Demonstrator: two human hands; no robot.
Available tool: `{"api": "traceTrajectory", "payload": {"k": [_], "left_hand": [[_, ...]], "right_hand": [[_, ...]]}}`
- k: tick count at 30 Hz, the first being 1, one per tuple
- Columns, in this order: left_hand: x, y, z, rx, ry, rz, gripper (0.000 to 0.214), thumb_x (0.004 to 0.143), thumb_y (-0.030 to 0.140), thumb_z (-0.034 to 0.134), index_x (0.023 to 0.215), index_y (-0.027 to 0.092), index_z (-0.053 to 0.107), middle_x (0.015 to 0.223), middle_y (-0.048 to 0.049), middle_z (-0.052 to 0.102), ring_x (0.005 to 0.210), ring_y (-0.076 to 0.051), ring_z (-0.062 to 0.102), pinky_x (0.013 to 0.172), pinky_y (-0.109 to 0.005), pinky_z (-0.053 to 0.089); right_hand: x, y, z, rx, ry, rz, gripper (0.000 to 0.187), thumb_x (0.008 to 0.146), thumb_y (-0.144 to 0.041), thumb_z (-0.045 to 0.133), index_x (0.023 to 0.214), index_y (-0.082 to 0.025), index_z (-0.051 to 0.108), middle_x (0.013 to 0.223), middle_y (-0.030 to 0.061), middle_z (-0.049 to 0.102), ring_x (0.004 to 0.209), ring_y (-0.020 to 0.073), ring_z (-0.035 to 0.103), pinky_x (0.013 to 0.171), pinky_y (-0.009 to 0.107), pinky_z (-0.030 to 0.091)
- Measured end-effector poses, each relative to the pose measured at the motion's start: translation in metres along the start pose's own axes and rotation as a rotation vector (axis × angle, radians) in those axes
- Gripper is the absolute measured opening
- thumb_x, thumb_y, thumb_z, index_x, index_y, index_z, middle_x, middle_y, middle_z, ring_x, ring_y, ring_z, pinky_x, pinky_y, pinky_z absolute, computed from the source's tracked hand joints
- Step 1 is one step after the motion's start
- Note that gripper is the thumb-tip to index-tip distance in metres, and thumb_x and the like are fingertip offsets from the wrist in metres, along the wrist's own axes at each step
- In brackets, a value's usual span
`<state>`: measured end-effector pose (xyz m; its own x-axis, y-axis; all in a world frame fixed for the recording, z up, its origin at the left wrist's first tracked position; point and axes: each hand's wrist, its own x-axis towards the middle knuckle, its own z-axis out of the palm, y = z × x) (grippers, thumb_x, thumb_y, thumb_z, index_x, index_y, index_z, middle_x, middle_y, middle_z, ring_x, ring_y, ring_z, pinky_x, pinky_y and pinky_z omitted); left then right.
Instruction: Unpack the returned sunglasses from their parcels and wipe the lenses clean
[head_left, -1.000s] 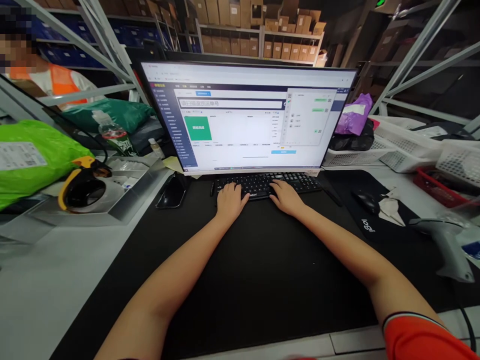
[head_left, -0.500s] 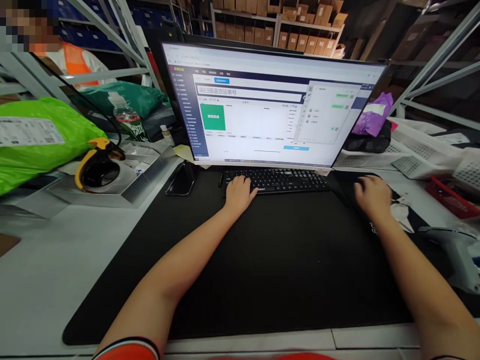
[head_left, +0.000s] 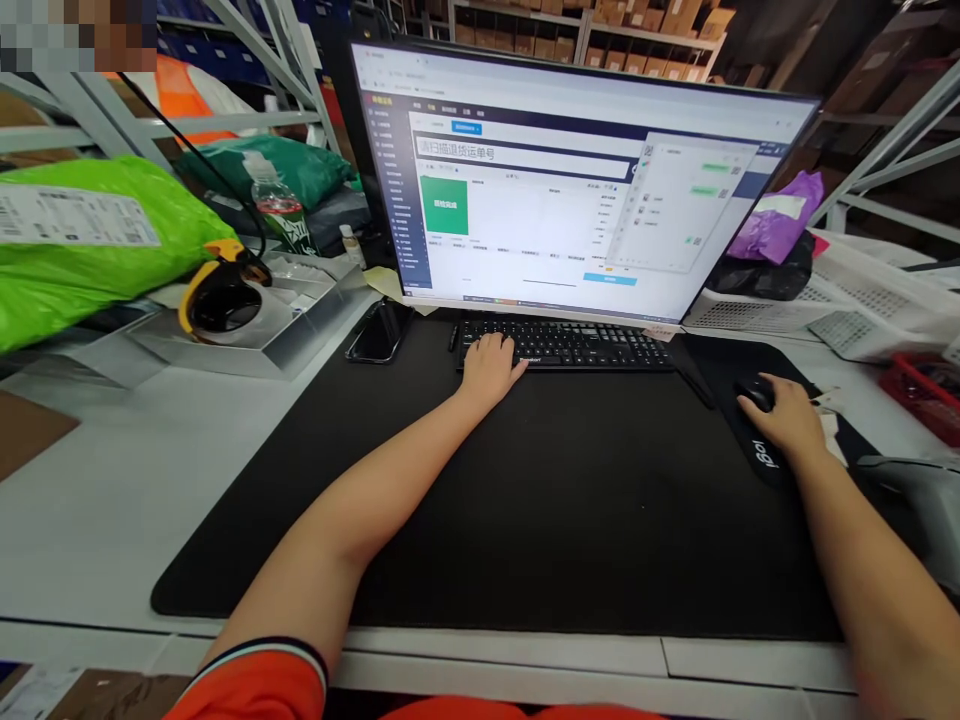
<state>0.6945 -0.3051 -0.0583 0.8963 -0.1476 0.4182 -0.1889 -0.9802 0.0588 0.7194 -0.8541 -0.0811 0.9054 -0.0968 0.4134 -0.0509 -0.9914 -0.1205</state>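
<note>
My left hand (head_left: 489,370) rests palm down on the left end of the black keyboard (head_left: 577,348), its fingers spread over the keys and the thumb out to the right. On the right, my right hand (head_left: 789,412) lies around a black computer mouse (head_left: 757,392), which shows past the fingers. Under the mouse is a small mouse pad (head_left: 766,455) with white lettering. A monitor (head_left: 540,225) stands behind the keyboard, its lit page showing a green square and a chat window. The large black desk mat (head_left: 555,500) spreads in front of the keyboard.
Left of the mat are a phone (head_left: 380,330), a tape dispenser (head_left: 225,298) in a grey tray, a green parcel (head_left: 97,250) and a bottle (head_left: 281,215). Right are white baskets (head_left: 870,290), a purple parcel (head_left: 780,215) and a grey scanner (head_left: 926,500). A person in orange (head_left: 184,95) is behind.
My right hand has shifted back and to the right on the mouse pad, and the mouse now shows. My left hand stays on the keyboard. The view has tilted down.
</note>
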Motion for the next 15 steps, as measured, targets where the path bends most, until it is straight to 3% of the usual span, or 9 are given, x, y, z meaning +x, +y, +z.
{"api": "traceTrajectory", "payload": {"k": [15], "left_hand": [[0.0028,-0.0013,-0.0013,0.041,0.005,0.013,0.038,0.100,0.043,0.049,0.120,0.014,0.063,0.128,-0.0198,0.063,0.118,-0.035,0.057,0.093,-0.045,0.049]], "right_hand": [[-0.0059,-0.0088,0.0064,0.029,0.075,0.097,0.059,0.089,-0.046,0.059,0.139,-0.016,0.055,0.133,0.0184,0.058,0.125,0.0317,0.053,0.103,0.043,0.044]]}}
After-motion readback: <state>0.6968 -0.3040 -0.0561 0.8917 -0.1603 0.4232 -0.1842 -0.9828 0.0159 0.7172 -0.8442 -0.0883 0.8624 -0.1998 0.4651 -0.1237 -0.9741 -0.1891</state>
